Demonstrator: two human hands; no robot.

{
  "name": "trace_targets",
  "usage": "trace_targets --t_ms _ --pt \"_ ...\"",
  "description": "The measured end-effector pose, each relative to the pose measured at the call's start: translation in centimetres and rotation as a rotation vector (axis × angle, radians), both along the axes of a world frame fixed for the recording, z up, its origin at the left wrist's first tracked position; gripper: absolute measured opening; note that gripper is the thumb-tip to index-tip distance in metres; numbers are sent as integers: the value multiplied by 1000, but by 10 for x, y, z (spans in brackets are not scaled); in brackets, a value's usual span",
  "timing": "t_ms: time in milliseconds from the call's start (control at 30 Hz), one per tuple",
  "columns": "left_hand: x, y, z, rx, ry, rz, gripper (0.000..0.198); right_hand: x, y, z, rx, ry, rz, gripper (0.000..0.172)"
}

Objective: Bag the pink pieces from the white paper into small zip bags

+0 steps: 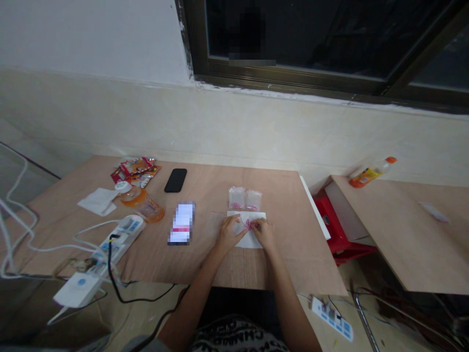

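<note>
Both hands rest over a white sheet of paper (252, 241) on the wooden table. Small pink pieces (248, 224) lie between them, near the fingertips. My left hand (229, 231) has its thumb and index finger curved apart at the left of the pieces; a clear bag seems to lie under it, too faint to be sure. My right hand (264, 231) pinches at the pink pieces from the right, and what exactly is between its fingertips is too small to tell. Just behind the paper are two clear bags (237, 198) with pink bits at their bottoms.
On the left stand a lit phone (182, 222), a black phone (176, 180), an orange drink bottle (142, 203), snack packets (135, 171), a tissue (98, 201) and a power strip (119, 243) with cables. Another table (421, 234) at right holds a bottle (372, 173).
</note>
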State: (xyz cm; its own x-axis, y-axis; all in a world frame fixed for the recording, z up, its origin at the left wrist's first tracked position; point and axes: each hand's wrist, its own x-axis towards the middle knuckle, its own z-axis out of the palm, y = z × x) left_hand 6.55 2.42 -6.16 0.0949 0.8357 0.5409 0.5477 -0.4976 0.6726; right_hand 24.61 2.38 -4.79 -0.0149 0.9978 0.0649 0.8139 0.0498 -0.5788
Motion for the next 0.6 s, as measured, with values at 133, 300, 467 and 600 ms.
trace_targets --t_ms 133,300,467,600 --pt "0 0 0 -27 10 -7 34 2 1 -6 34 146 -6 19" --pt "-1 -1 1 -38 21 -36 29 0 5 -9 40 451 3 28" --pt "-1 -1 1 -37 12 -48 27 -10 7 -5 23 586 50 28" --pt "-1 0 3 -30 11 -48 26 -14 6 -4 0 604 84 28"
